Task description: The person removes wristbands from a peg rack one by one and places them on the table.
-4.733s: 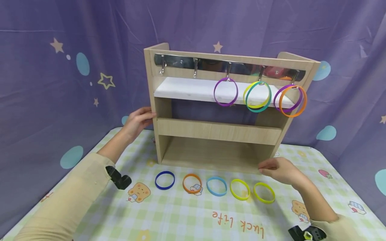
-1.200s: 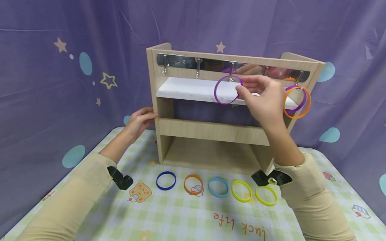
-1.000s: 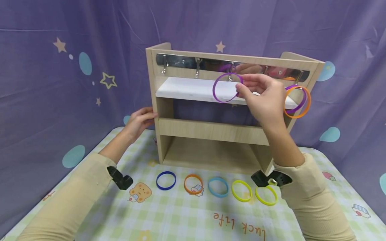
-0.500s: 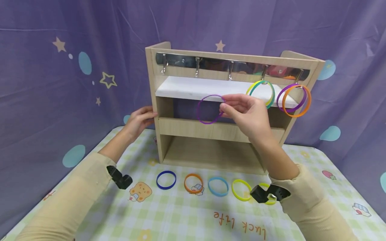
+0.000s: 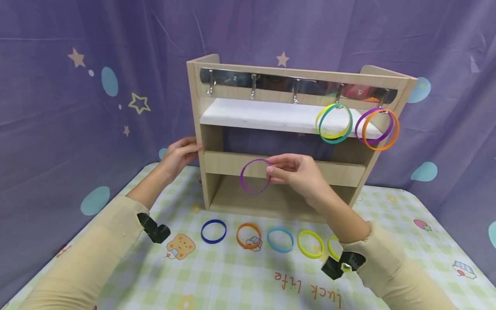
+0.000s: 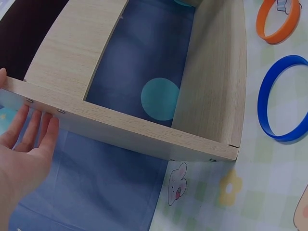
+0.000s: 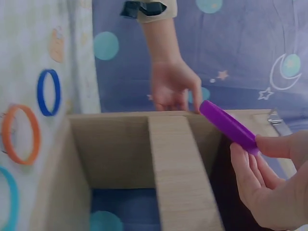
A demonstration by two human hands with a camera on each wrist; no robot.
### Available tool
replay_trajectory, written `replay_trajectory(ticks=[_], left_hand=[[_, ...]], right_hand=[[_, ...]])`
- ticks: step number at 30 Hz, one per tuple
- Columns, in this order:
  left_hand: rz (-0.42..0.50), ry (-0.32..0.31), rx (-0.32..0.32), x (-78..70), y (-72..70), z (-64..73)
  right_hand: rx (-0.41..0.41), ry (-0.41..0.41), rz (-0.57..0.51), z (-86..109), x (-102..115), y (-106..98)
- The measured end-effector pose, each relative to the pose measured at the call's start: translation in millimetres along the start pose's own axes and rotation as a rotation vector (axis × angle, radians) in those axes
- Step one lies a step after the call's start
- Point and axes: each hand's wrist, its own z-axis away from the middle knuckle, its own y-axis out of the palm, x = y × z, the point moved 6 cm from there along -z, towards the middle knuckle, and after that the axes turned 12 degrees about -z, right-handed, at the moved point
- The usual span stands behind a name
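Note:
My right hand pinches a purple silicone wristband between thumb and fingertips, in front of the wooden shelf unit's lower crossbar. In the right wrist view the purple wristband appears nearly edge-on. My left hand rests against the left side panel of the shelf unit; in the left wrist view its straight fingers touch the outer face. From the hook strip, a yellow and a teal wristband hang together, and a purple and an orange wristband share the rightmost hook.
A row of wristbands lies on the checked tablecloth before the unit: dark blue, orange, light blue and two yellow, the last partly behind my right wrist camera. A purple curtain stands behind.
My right hand rose from the unit's lower right corner, took the purple wristband off the middle hook and brought it down and left. My left hand stayed on the side panel.

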Motion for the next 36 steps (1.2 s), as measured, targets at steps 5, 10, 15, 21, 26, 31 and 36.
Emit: replay_trajectory(ticks=[5, 10, 15, 21, 26, 31, 36], left_hand=[[-0.005, -0.006, 0.002, 0.2, 0.0, 0.5], [-0.010, -0.010, 0.003, 0.9, 0.5, -0.9], [-0.005, -0.007, 0.003, 0.1, 0.4, -1.4], [0.006, 0.000, -0.001, 0.3, 0.6, 0.4], [0.006, 0.007, 0.000, 0.3, 0.5, 1.2], [0.012, 0.010, -0.004, 1.3, -0.3, 0.0], [0.029, 0.016, -0.005, 1.7, 0.1, -1.3]], right_hand=[[0.072, 0.108, -0.063, 0.7, -21.5, 8.3], [0.147, 0.199, -0.128, 2.6, -40.6, 16.8], [0.203, 0.312, -0.253, 5.2, -62.7, 27.2], [0.194, 0.479, -0.361, 12.0, -93.4, 41.9], [0.197, 0.550, -0.364, 19.4, -116.9, 55.6], [0.178, 0.577, -0.318, 25.7, -140.0, 69.0], [0.166, 0.602, -0.264, 31.6, -160.3, 82.9]])
